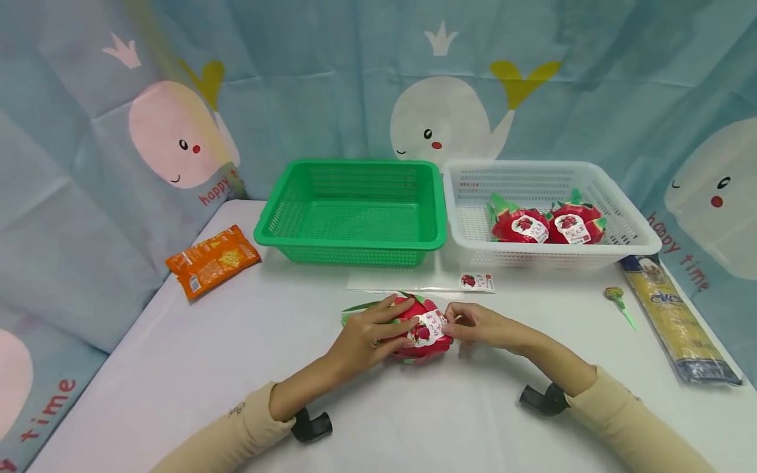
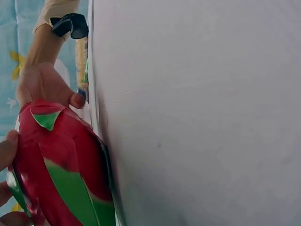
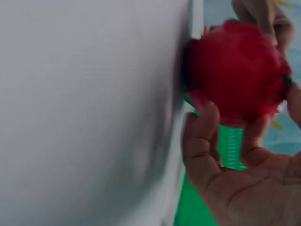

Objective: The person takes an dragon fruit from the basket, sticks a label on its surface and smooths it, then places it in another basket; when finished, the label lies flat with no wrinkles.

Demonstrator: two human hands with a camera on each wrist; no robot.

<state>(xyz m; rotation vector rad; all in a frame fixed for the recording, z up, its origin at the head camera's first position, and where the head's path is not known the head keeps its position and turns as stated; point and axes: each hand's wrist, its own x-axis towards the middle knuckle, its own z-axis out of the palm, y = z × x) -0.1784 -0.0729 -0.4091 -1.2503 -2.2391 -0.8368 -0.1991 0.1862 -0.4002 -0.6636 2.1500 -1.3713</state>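
On the white table lies a glossy red dragon fruit (image 1: 422,350) with green leaf tips and a white printed label (image 1: 434,323) on its upper side. My left hand (image 1: 369,335) holds it from the left, fingers spread across its top and the label; the thumb is hidden in the head view. At the right end, my right hand (image 1: 476,324) has its thumb and bent fingers on the fruit by the label's edge. The right wrist view shows these right fingers (image 3: 201,141) around the blurred red end. Close up in the left wrist view are the fruit's green leaves (image 2: 70,190).
Behind the hands stand a green basket (image 1: 351,244) and a white basket (image 1: 550,251) holding two labelled dragon fruits (image 1: 520,226). A label strip (image 1: 476,282) lies before them. An orange snack bag (image 1: 214,261) is left; a lollipop (image 1: 615,295) and pasta pack (image 1: 680,322) lie right.
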